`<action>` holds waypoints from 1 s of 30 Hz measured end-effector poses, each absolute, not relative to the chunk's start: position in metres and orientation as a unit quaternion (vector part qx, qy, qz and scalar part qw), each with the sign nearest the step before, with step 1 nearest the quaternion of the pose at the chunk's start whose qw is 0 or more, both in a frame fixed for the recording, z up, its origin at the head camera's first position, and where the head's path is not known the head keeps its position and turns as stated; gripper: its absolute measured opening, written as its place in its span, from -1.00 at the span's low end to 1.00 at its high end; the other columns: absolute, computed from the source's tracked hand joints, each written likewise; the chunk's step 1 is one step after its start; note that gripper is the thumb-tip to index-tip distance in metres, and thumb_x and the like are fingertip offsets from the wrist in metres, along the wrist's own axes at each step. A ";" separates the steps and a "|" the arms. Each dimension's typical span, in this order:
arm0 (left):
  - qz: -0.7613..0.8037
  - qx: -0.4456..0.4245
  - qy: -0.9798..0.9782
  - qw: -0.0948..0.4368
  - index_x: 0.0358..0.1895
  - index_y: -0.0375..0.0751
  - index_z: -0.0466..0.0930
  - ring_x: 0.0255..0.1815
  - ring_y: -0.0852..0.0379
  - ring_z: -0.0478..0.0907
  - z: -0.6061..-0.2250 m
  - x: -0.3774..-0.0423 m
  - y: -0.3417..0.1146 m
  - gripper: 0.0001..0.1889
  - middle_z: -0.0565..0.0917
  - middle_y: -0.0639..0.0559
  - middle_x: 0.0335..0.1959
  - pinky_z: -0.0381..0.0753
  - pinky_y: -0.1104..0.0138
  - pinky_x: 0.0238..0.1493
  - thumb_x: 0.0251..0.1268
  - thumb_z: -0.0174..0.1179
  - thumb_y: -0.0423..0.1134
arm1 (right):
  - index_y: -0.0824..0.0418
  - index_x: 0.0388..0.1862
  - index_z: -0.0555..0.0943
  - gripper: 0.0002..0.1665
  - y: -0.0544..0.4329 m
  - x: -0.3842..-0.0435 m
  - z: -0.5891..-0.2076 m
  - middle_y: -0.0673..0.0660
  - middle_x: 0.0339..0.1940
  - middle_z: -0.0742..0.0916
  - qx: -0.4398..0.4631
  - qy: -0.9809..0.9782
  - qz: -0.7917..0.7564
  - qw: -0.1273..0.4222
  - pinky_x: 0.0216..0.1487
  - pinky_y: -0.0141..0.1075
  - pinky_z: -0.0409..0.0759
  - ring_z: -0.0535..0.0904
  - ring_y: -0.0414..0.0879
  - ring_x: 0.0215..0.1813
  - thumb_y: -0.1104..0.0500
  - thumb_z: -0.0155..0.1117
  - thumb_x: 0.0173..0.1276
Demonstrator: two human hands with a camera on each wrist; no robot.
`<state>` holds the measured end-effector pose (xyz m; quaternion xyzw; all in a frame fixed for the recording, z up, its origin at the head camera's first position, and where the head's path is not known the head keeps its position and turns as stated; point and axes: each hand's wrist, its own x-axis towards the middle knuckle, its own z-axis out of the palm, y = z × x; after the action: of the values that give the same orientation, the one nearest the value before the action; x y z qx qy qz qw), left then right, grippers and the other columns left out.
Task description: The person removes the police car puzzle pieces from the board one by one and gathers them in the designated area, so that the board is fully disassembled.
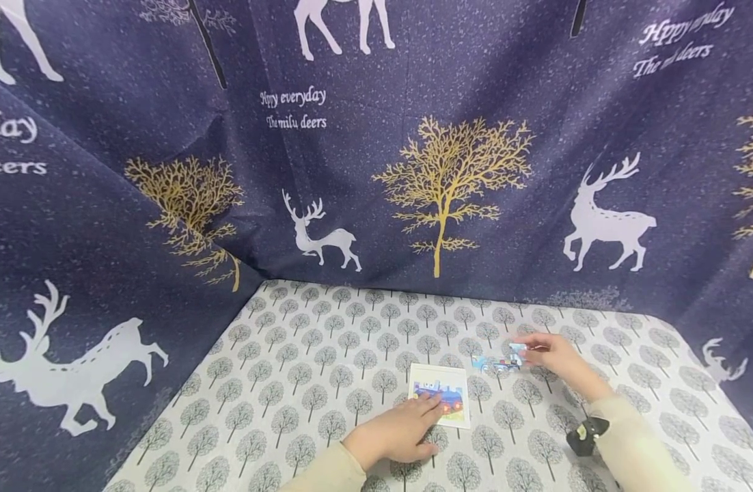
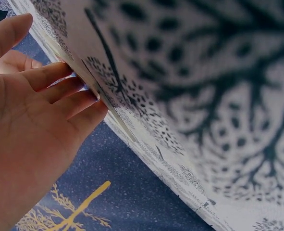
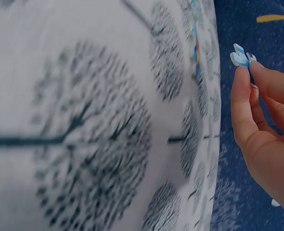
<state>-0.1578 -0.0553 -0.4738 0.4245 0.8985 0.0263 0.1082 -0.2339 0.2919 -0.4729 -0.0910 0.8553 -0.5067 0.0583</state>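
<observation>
My left hand (image 1: 402,429) rests with its fingers stretched out on a white-framed picture board (image 1: 439,366) showing a blue train. In the left wrist view the fingers (image 2: 91,115) press along the board, seen nearly edge-on as a thin strip. Farther right, my right hand (image 1: 551,354) pinches a small light-blue and white jigsaw puzzle piece (image 3: 240,57) between thumb and fingertips. Just left of that hand, several colourful jigsaw pieces (image 1: 495,363) lie together on the cloth, beyond the board's upper right corner. The held piece overlaps their right end in the head view.
A white tablecloth (image 1: 327,383) printed with grey trees covers the table. Behind it and at the left hangs a dark blue curtain (image 1: 364,171) with deer and golden trees. A black strap-like object (image 1: 587,436) sits at the right sleeve.
</observation>
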 end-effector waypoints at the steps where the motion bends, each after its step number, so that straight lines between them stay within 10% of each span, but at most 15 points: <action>1: 0.026 0.424 0.899 0.108 0.49 -0.13 0.15 0.51 0.05 0.07 -0.474 -0.158 -0.055 -0.28 0.12 0.01 0.52 0.17 0.27 0.44 0.38 0.04 0.14 | 0.51 0.17 0.47 -0.50 0.294 -0.233 -0.474 0.45 0.00 0.64 -0.090 0.857 -0.504 0.061 -0.11 -0.11 0.69 0.70 0.06 -0.21 0.25 0.25 0.34; 30: 0.037 0.431 0.894 0.119 0.48 -0.14 0.15 0.51 0.03 0.07 -0.474 -0.159 -0.055 -0.31 0.14 0.00 0.51 0.18 0.26 0.44 0.40 0.04 0.10 | 0.49 -0.10 0.63 -0.68 0.310 -0.233 -0.491 0.19 -0.37 0.70 -0.053 0.910 -0.410 0.026 -0.39 -0.30 0.68 0.64 -0.06 -0.39 0.33 0.34 0.17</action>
<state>-0.1591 -0.0550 -0.4736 0.4309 0.8937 0.0374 0.1191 -0.2327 0.3100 -0.4906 -0.0528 0.9102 -0.4100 0.0256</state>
